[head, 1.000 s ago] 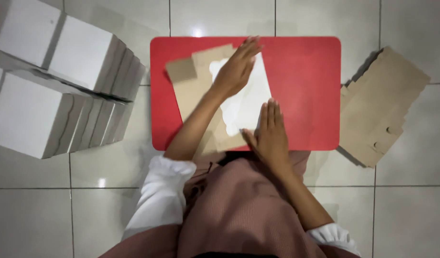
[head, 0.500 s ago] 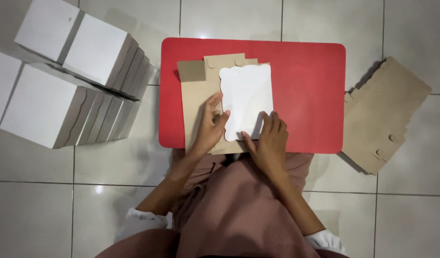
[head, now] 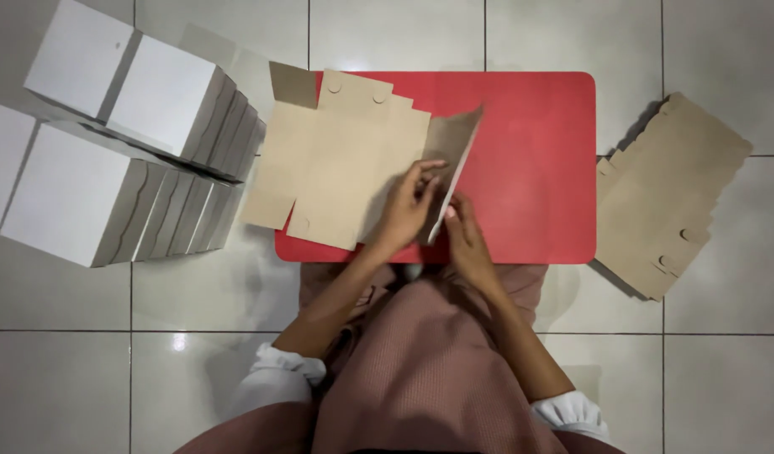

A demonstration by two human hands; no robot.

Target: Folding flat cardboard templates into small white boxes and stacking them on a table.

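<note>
Left hand [head: 406,204]: we pinch the raised flap of the cardboard box blank [head: 345,164]
Right hand [head: 464,235]: fingers closed on flap edge
Risk: crooked crease if our grip slips on the red table [head: 538,168]

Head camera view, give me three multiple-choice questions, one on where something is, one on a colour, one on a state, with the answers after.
1. Where does the stack of flat brown cardboard blanks lie?
A. on the floor to the right of the table
B. on top of the white boxes
C. on the person's lap

2. What colour is the low table?
A. blue
B. red
C. green

3. What state is the cardboard sheet on the table in?
A. unfolded, one flap raised
B. closed into a finished box
C. torn into two pieces

Answers: 1 A, the stack rests on the tiles past the table's right edge. 2 B, its bare top shows red. 3 A, the left hand and right hand hold a flap up while the rest lies spread out.
</note>
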